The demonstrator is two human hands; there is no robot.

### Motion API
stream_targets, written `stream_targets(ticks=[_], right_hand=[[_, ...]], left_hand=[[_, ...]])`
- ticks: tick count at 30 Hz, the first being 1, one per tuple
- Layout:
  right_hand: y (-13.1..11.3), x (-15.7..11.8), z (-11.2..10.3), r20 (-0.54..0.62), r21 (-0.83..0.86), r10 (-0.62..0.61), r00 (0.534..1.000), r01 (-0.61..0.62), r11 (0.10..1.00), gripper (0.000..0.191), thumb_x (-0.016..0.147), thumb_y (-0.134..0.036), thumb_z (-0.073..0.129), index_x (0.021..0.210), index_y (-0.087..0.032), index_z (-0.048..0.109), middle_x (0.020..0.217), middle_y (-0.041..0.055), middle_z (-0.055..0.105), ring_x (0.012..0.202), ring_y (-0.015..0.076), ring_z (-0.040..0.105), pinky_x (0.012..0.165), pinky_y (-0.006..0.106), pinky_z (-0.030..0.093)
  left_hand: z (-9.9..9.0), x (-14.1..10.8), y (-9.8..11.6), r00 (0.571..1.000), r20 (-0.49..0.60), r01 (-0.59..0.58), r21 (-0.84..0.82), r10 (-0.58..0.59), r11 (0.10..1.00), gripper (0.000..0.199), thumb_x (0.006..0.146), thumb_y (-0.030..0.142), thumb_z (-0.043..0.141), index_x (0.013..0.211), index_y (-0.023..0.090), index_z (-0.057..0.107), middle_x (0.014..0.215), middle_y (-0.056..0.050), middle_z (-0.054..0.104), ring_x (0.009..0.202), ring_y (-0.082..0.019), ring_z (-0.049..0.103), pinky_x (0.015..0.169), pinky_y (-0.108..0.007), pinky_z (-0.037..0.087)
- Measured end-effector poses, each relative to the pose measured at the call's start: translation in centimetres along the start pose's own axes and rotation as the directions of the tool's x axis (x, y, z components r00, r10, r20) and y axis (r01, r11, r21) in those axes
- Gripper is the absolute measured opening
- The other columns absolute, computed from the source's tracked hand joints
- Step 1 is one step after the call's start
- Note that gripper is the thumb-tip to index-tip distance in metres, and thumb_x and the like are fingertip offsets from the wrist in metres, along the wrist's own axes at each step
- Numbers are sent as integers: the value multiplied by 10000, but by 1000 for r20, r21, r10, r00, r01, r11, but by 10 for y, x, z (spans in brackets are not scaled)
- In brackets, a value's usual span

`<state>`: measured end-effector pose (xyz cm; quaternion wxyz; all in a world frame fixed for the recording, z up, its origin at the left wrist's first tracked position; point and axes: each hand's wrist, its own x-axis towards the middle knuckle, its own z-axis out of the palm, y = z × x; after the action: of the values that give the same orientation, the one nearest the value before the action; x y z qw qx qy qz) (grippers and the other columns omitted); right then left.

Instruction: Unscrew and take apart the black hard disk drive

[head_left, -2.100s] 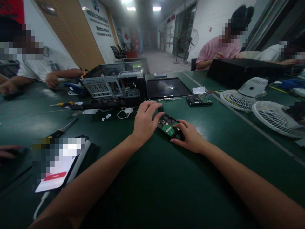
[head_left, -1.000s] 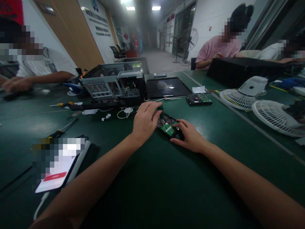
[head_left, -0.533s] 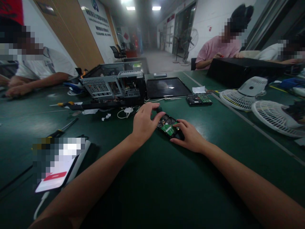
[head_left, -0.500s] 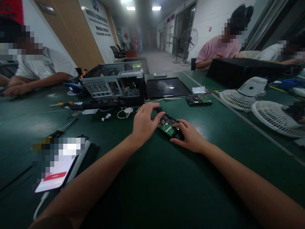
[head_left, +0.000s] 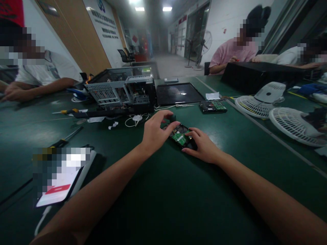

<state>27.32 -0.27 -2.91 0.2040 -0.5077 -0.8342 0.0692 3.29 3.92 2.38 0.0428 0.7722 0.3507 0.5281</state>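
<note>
A hard drive (head_left: 180,136) with a green circuit board facing up lies on the green table between my hands. My right hand (head_left: 201,144) grips its near right end, thumb on the near edge and fingers on the board side. My left hand (head_left: 158,131) is at the far left end, its thumb over the drive's edge and its fingers curled around a small dark piece (head_left: 172,118) that stands up there. What that piece is cannot be made out.
Beyond are an open computer case (head_left: 120,90), a black panel (head_left: 178,93) and a second hard drive (head_left: 213,106). White fans (head_left: 252,105) stand right. A phone (head_left: 60,183) and screwdrivers (head_left: 61,142) lie left. People sit on both sides.
My left thumb has shifted slightly right over the drive, and more of the small dark piece shows. My right hand has stayed in place on the drive.
</note>
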Motion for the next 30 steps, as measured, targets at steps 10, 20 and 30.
stream_targets(ticks=[10,20,30], right_hand=[[0,0,1,-6,-4,3,1000,-3,1000,608,860,-586,713,1322,-222,558,1506,185,492,1373,376,514,1137,589,427],[-1,0,0,-11,9,6,1000,-5,1000,599,857,-585,714,1315,-230,564,1503,180,496,1369,378,519,1127,596,436],[0,0,0,5,2,6,1000,-6,1000,618,862,-592,705,1331,-218,556,1509,185,489,1370,375,514,1133,588,429]], left_hand=[[-2,2,-2,997,48,-54,24,53,998,259,957,157,685,1199,216,613,1138,-35,681,966,-170,671,883,-330,567],[-2,1,-6,990,37,-137,160,133,978,313,998,113,556,1275,237,630,1135,-73,615,1028,-217,608,898,-393,552],[-2,1,-4,989,85,-130,112,120,985,292,1027,193,580,1317,221,598,1268,-71,671,1179,-216,636,1021,-399,547]])
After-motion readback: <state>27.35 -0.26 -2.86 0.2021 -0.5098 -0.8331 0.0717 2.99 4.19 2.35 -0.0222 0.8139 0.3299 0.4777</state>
